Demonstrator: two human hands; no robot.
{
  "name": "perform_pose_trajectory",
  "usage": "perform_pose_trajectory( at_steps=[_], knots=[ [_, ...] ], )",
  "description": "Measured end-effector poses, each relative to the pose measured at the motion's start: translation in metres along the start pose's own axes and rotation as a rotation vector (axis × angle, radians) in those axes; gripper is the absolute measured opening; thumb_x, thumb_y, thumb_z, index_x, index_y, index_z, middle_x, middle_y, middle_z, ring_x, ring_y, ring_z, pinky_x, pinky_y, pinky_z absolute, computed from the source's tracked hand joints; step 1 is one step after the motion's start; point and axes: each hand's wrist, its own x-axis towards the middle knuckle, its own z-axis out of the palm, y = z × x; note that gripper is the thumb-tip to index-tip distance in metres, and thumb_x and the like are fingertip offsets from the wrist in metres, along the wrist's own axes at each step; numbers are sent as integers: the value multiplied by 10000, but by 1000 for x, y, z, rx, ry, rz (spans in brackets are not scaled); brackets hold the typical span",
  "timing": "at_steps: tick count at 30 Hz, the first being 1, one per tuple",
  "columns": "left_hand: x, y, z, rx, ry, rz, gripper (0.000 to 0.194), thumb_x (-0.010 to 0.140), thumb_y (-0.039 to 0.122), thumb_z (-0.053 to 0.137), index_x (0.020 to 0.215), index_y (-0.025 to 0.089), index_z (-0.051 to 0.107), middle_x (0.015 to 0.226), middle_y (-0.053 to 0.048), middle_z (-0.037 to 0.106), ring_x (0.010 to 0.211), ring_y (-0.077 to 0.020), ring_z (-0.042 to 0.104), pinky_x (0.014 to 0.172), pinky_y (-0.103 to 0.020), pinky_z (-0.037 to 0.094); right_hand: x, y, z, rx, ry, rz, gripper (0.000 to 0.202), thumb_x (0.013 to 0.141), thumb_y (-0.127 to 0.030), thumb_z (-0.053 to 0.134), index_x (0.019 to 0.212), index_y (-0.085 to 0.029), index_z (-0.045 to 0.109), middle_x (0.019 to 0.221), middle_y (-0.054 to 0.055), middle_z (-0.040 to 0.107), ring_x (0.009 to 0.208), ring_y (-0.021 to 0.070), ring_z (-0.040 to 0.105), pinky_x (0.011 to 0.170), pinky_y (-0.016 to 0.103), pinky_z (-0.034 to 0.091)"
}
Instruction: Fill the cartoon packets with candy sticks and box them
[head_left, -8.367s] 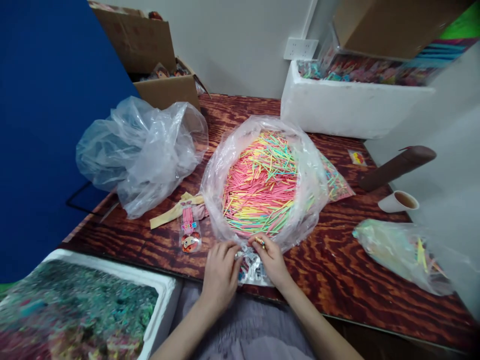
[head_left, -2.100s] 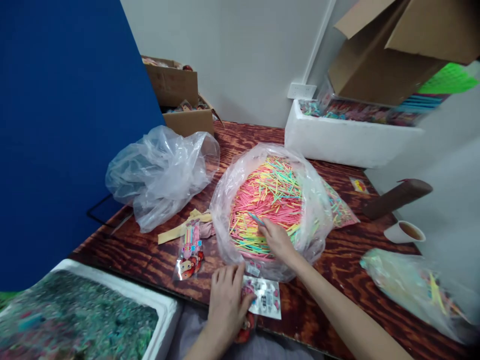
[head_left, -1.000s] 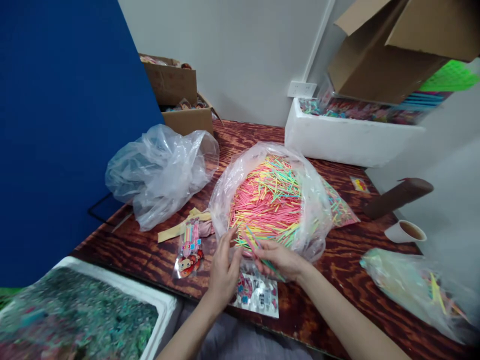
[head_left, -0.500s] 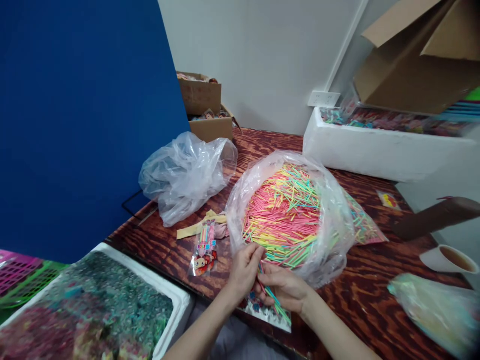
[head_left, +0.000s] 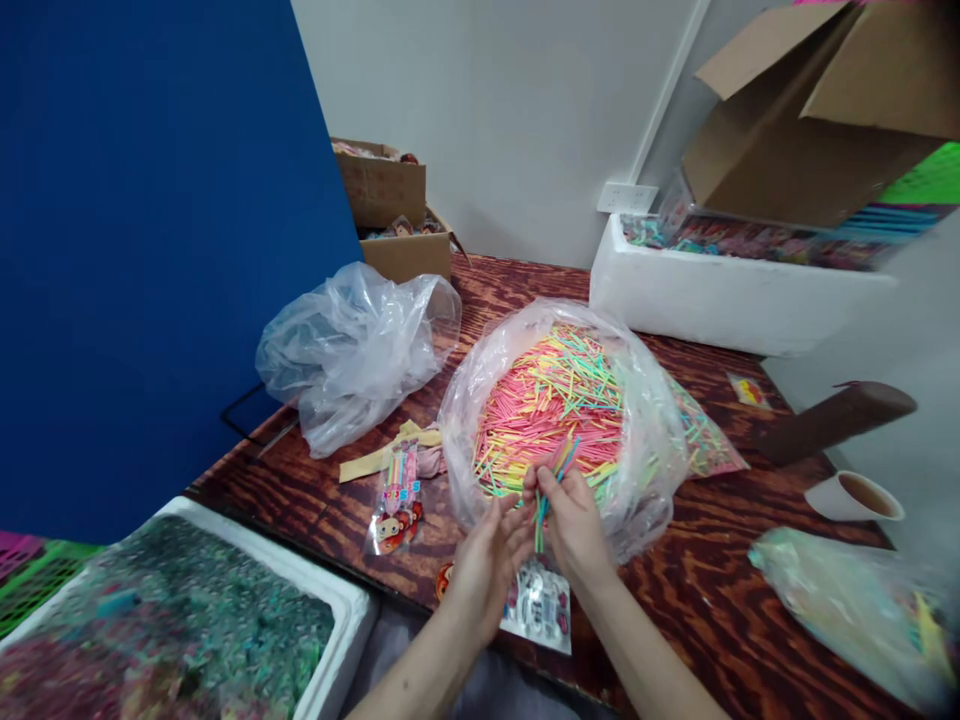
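Note:
My right hand point(head_left: 576, 525) pinches a small bunch of thin coloured sticks point(head_left: 565, 458), blue, green and yellow, pointing up and down through its fingers. Close beside it, my left hand point(head_left: 489, 555) is turned palm inward with fingers loosely apart and nothing in it. Both are at the near rim of a clear plastic bag point(head_left: 652, 430), rolled open and full of pink, yellow and green sticks point(head_left: 540, 400). Under the hands at the table edge lies a printed plastic packet point(head_left: 546, 608), partly covered. To the left is a filled packet point(head_left: 397, 500) showing sticks and cartoon figures.
A crumpled clear bag point(head_left: 367, 340) lies left on the wooden table point(head_left: 300, 495). A foam box point(head_left: 345, 610) of blurred small items is at lower left, another foam box point(head_left: 735, 300) at back right. A paper cup point(head_left: 829, 497) with brown liquid and a bag point(head_left: 840, 600) lie right.
My right hand has raised the sticks toward the bag's rim, now pointing upward. My left hand has let go of the bunch and opened. The view has shifted slightly.

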Motion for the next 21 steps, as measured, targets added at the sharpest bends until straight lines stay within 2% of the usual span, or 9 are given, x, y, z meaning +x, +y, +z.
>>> perform_pose_trajectory(
  at_steps=[4, 7, 9, 11, 15, 19, 21],
  knots=[
    [9, 2, -1, -167, -30, -54, 362, 891, 466, 566, 948, 131, 689, 970, -109, 690, 902, -186, 655, 838, -302, 497, -14, 26, 4, -153, 49, -93, 200, 874, -412, 599, 941, -226, 565, 833, 11, 636, 798, 166, 601, 793, 300, 467],
    [21, 5, 6, -208, -12, -32, 345, 904, 450, 551, 900, 133, 687, 900, -85, 686, 869, -176, 654, 840, -305, 501, -9, 30, 5, -163, 33, -95, 227, 886, -401, 571, 1023, -223, 546, 885, 21, 642, 845, 174, 610, 819, 304, 470],
    [28, 5, 14, -187, -8, 10, 325, 904, 449, 550, 938, 154, 682, 978, -78, 685, 931, -184, 652, 885, -322, 494, 4, 25, 3, -220, 25, -115, 223, 885, -388, 556, 1028, -218, 549, 894, 25, 644, 841, 175, 609, 800, 301, 470],
    [32, 3, 21, -110, 4, 46, 299, 897, 442, 566, 1011, 186, 672, 1144, -77, 660, 1039, -203, 632, 945, -348, 473, 20, 16, -3, -356, 8, -152, 185, 878, -375, 550, 965, -213, 569, 856, 20, 642, 801, 175, 600, 764, 296, 465],
    [31, 2, 19, 65, 105, 75, 334, 848, 407, 651, 1134, 235, 643, 1396, -83, 531, 1237, -244, 537, 1046, -384, 403, 47, -1, -25, -542, -59, -205, 184, 895, -375, 519, 855, -207, 583, 812, 24, 674, 810, 189, 624, 805, 321, 457],
    [26, 4, 9, 94, 114, 93, 335, 804, 390, 703, 1066, 185, 669, 1357, -125, 558, 1250, -280, 529, 1040, -408, 413, 56, -12, -39, -513, -61, -252, 217, 882, -395, 545, 934, -204, 631, 1045, 68, 704, 1024, 220, 621, 939, 369, 430],
    [25, 5, 7, 95, 77, 89, 323, 798, 385, 711, 1031, 163, 676, 1291, -134, 604, 1205, -283, 565, 1016, -409, 434, 54, -15, -39, -474, -41, -262, 238, 870, -410, 567, 948, -201, 650, 1055, 73, 706, 1035, 227, 621, 961, 383, 426]
  ],
)
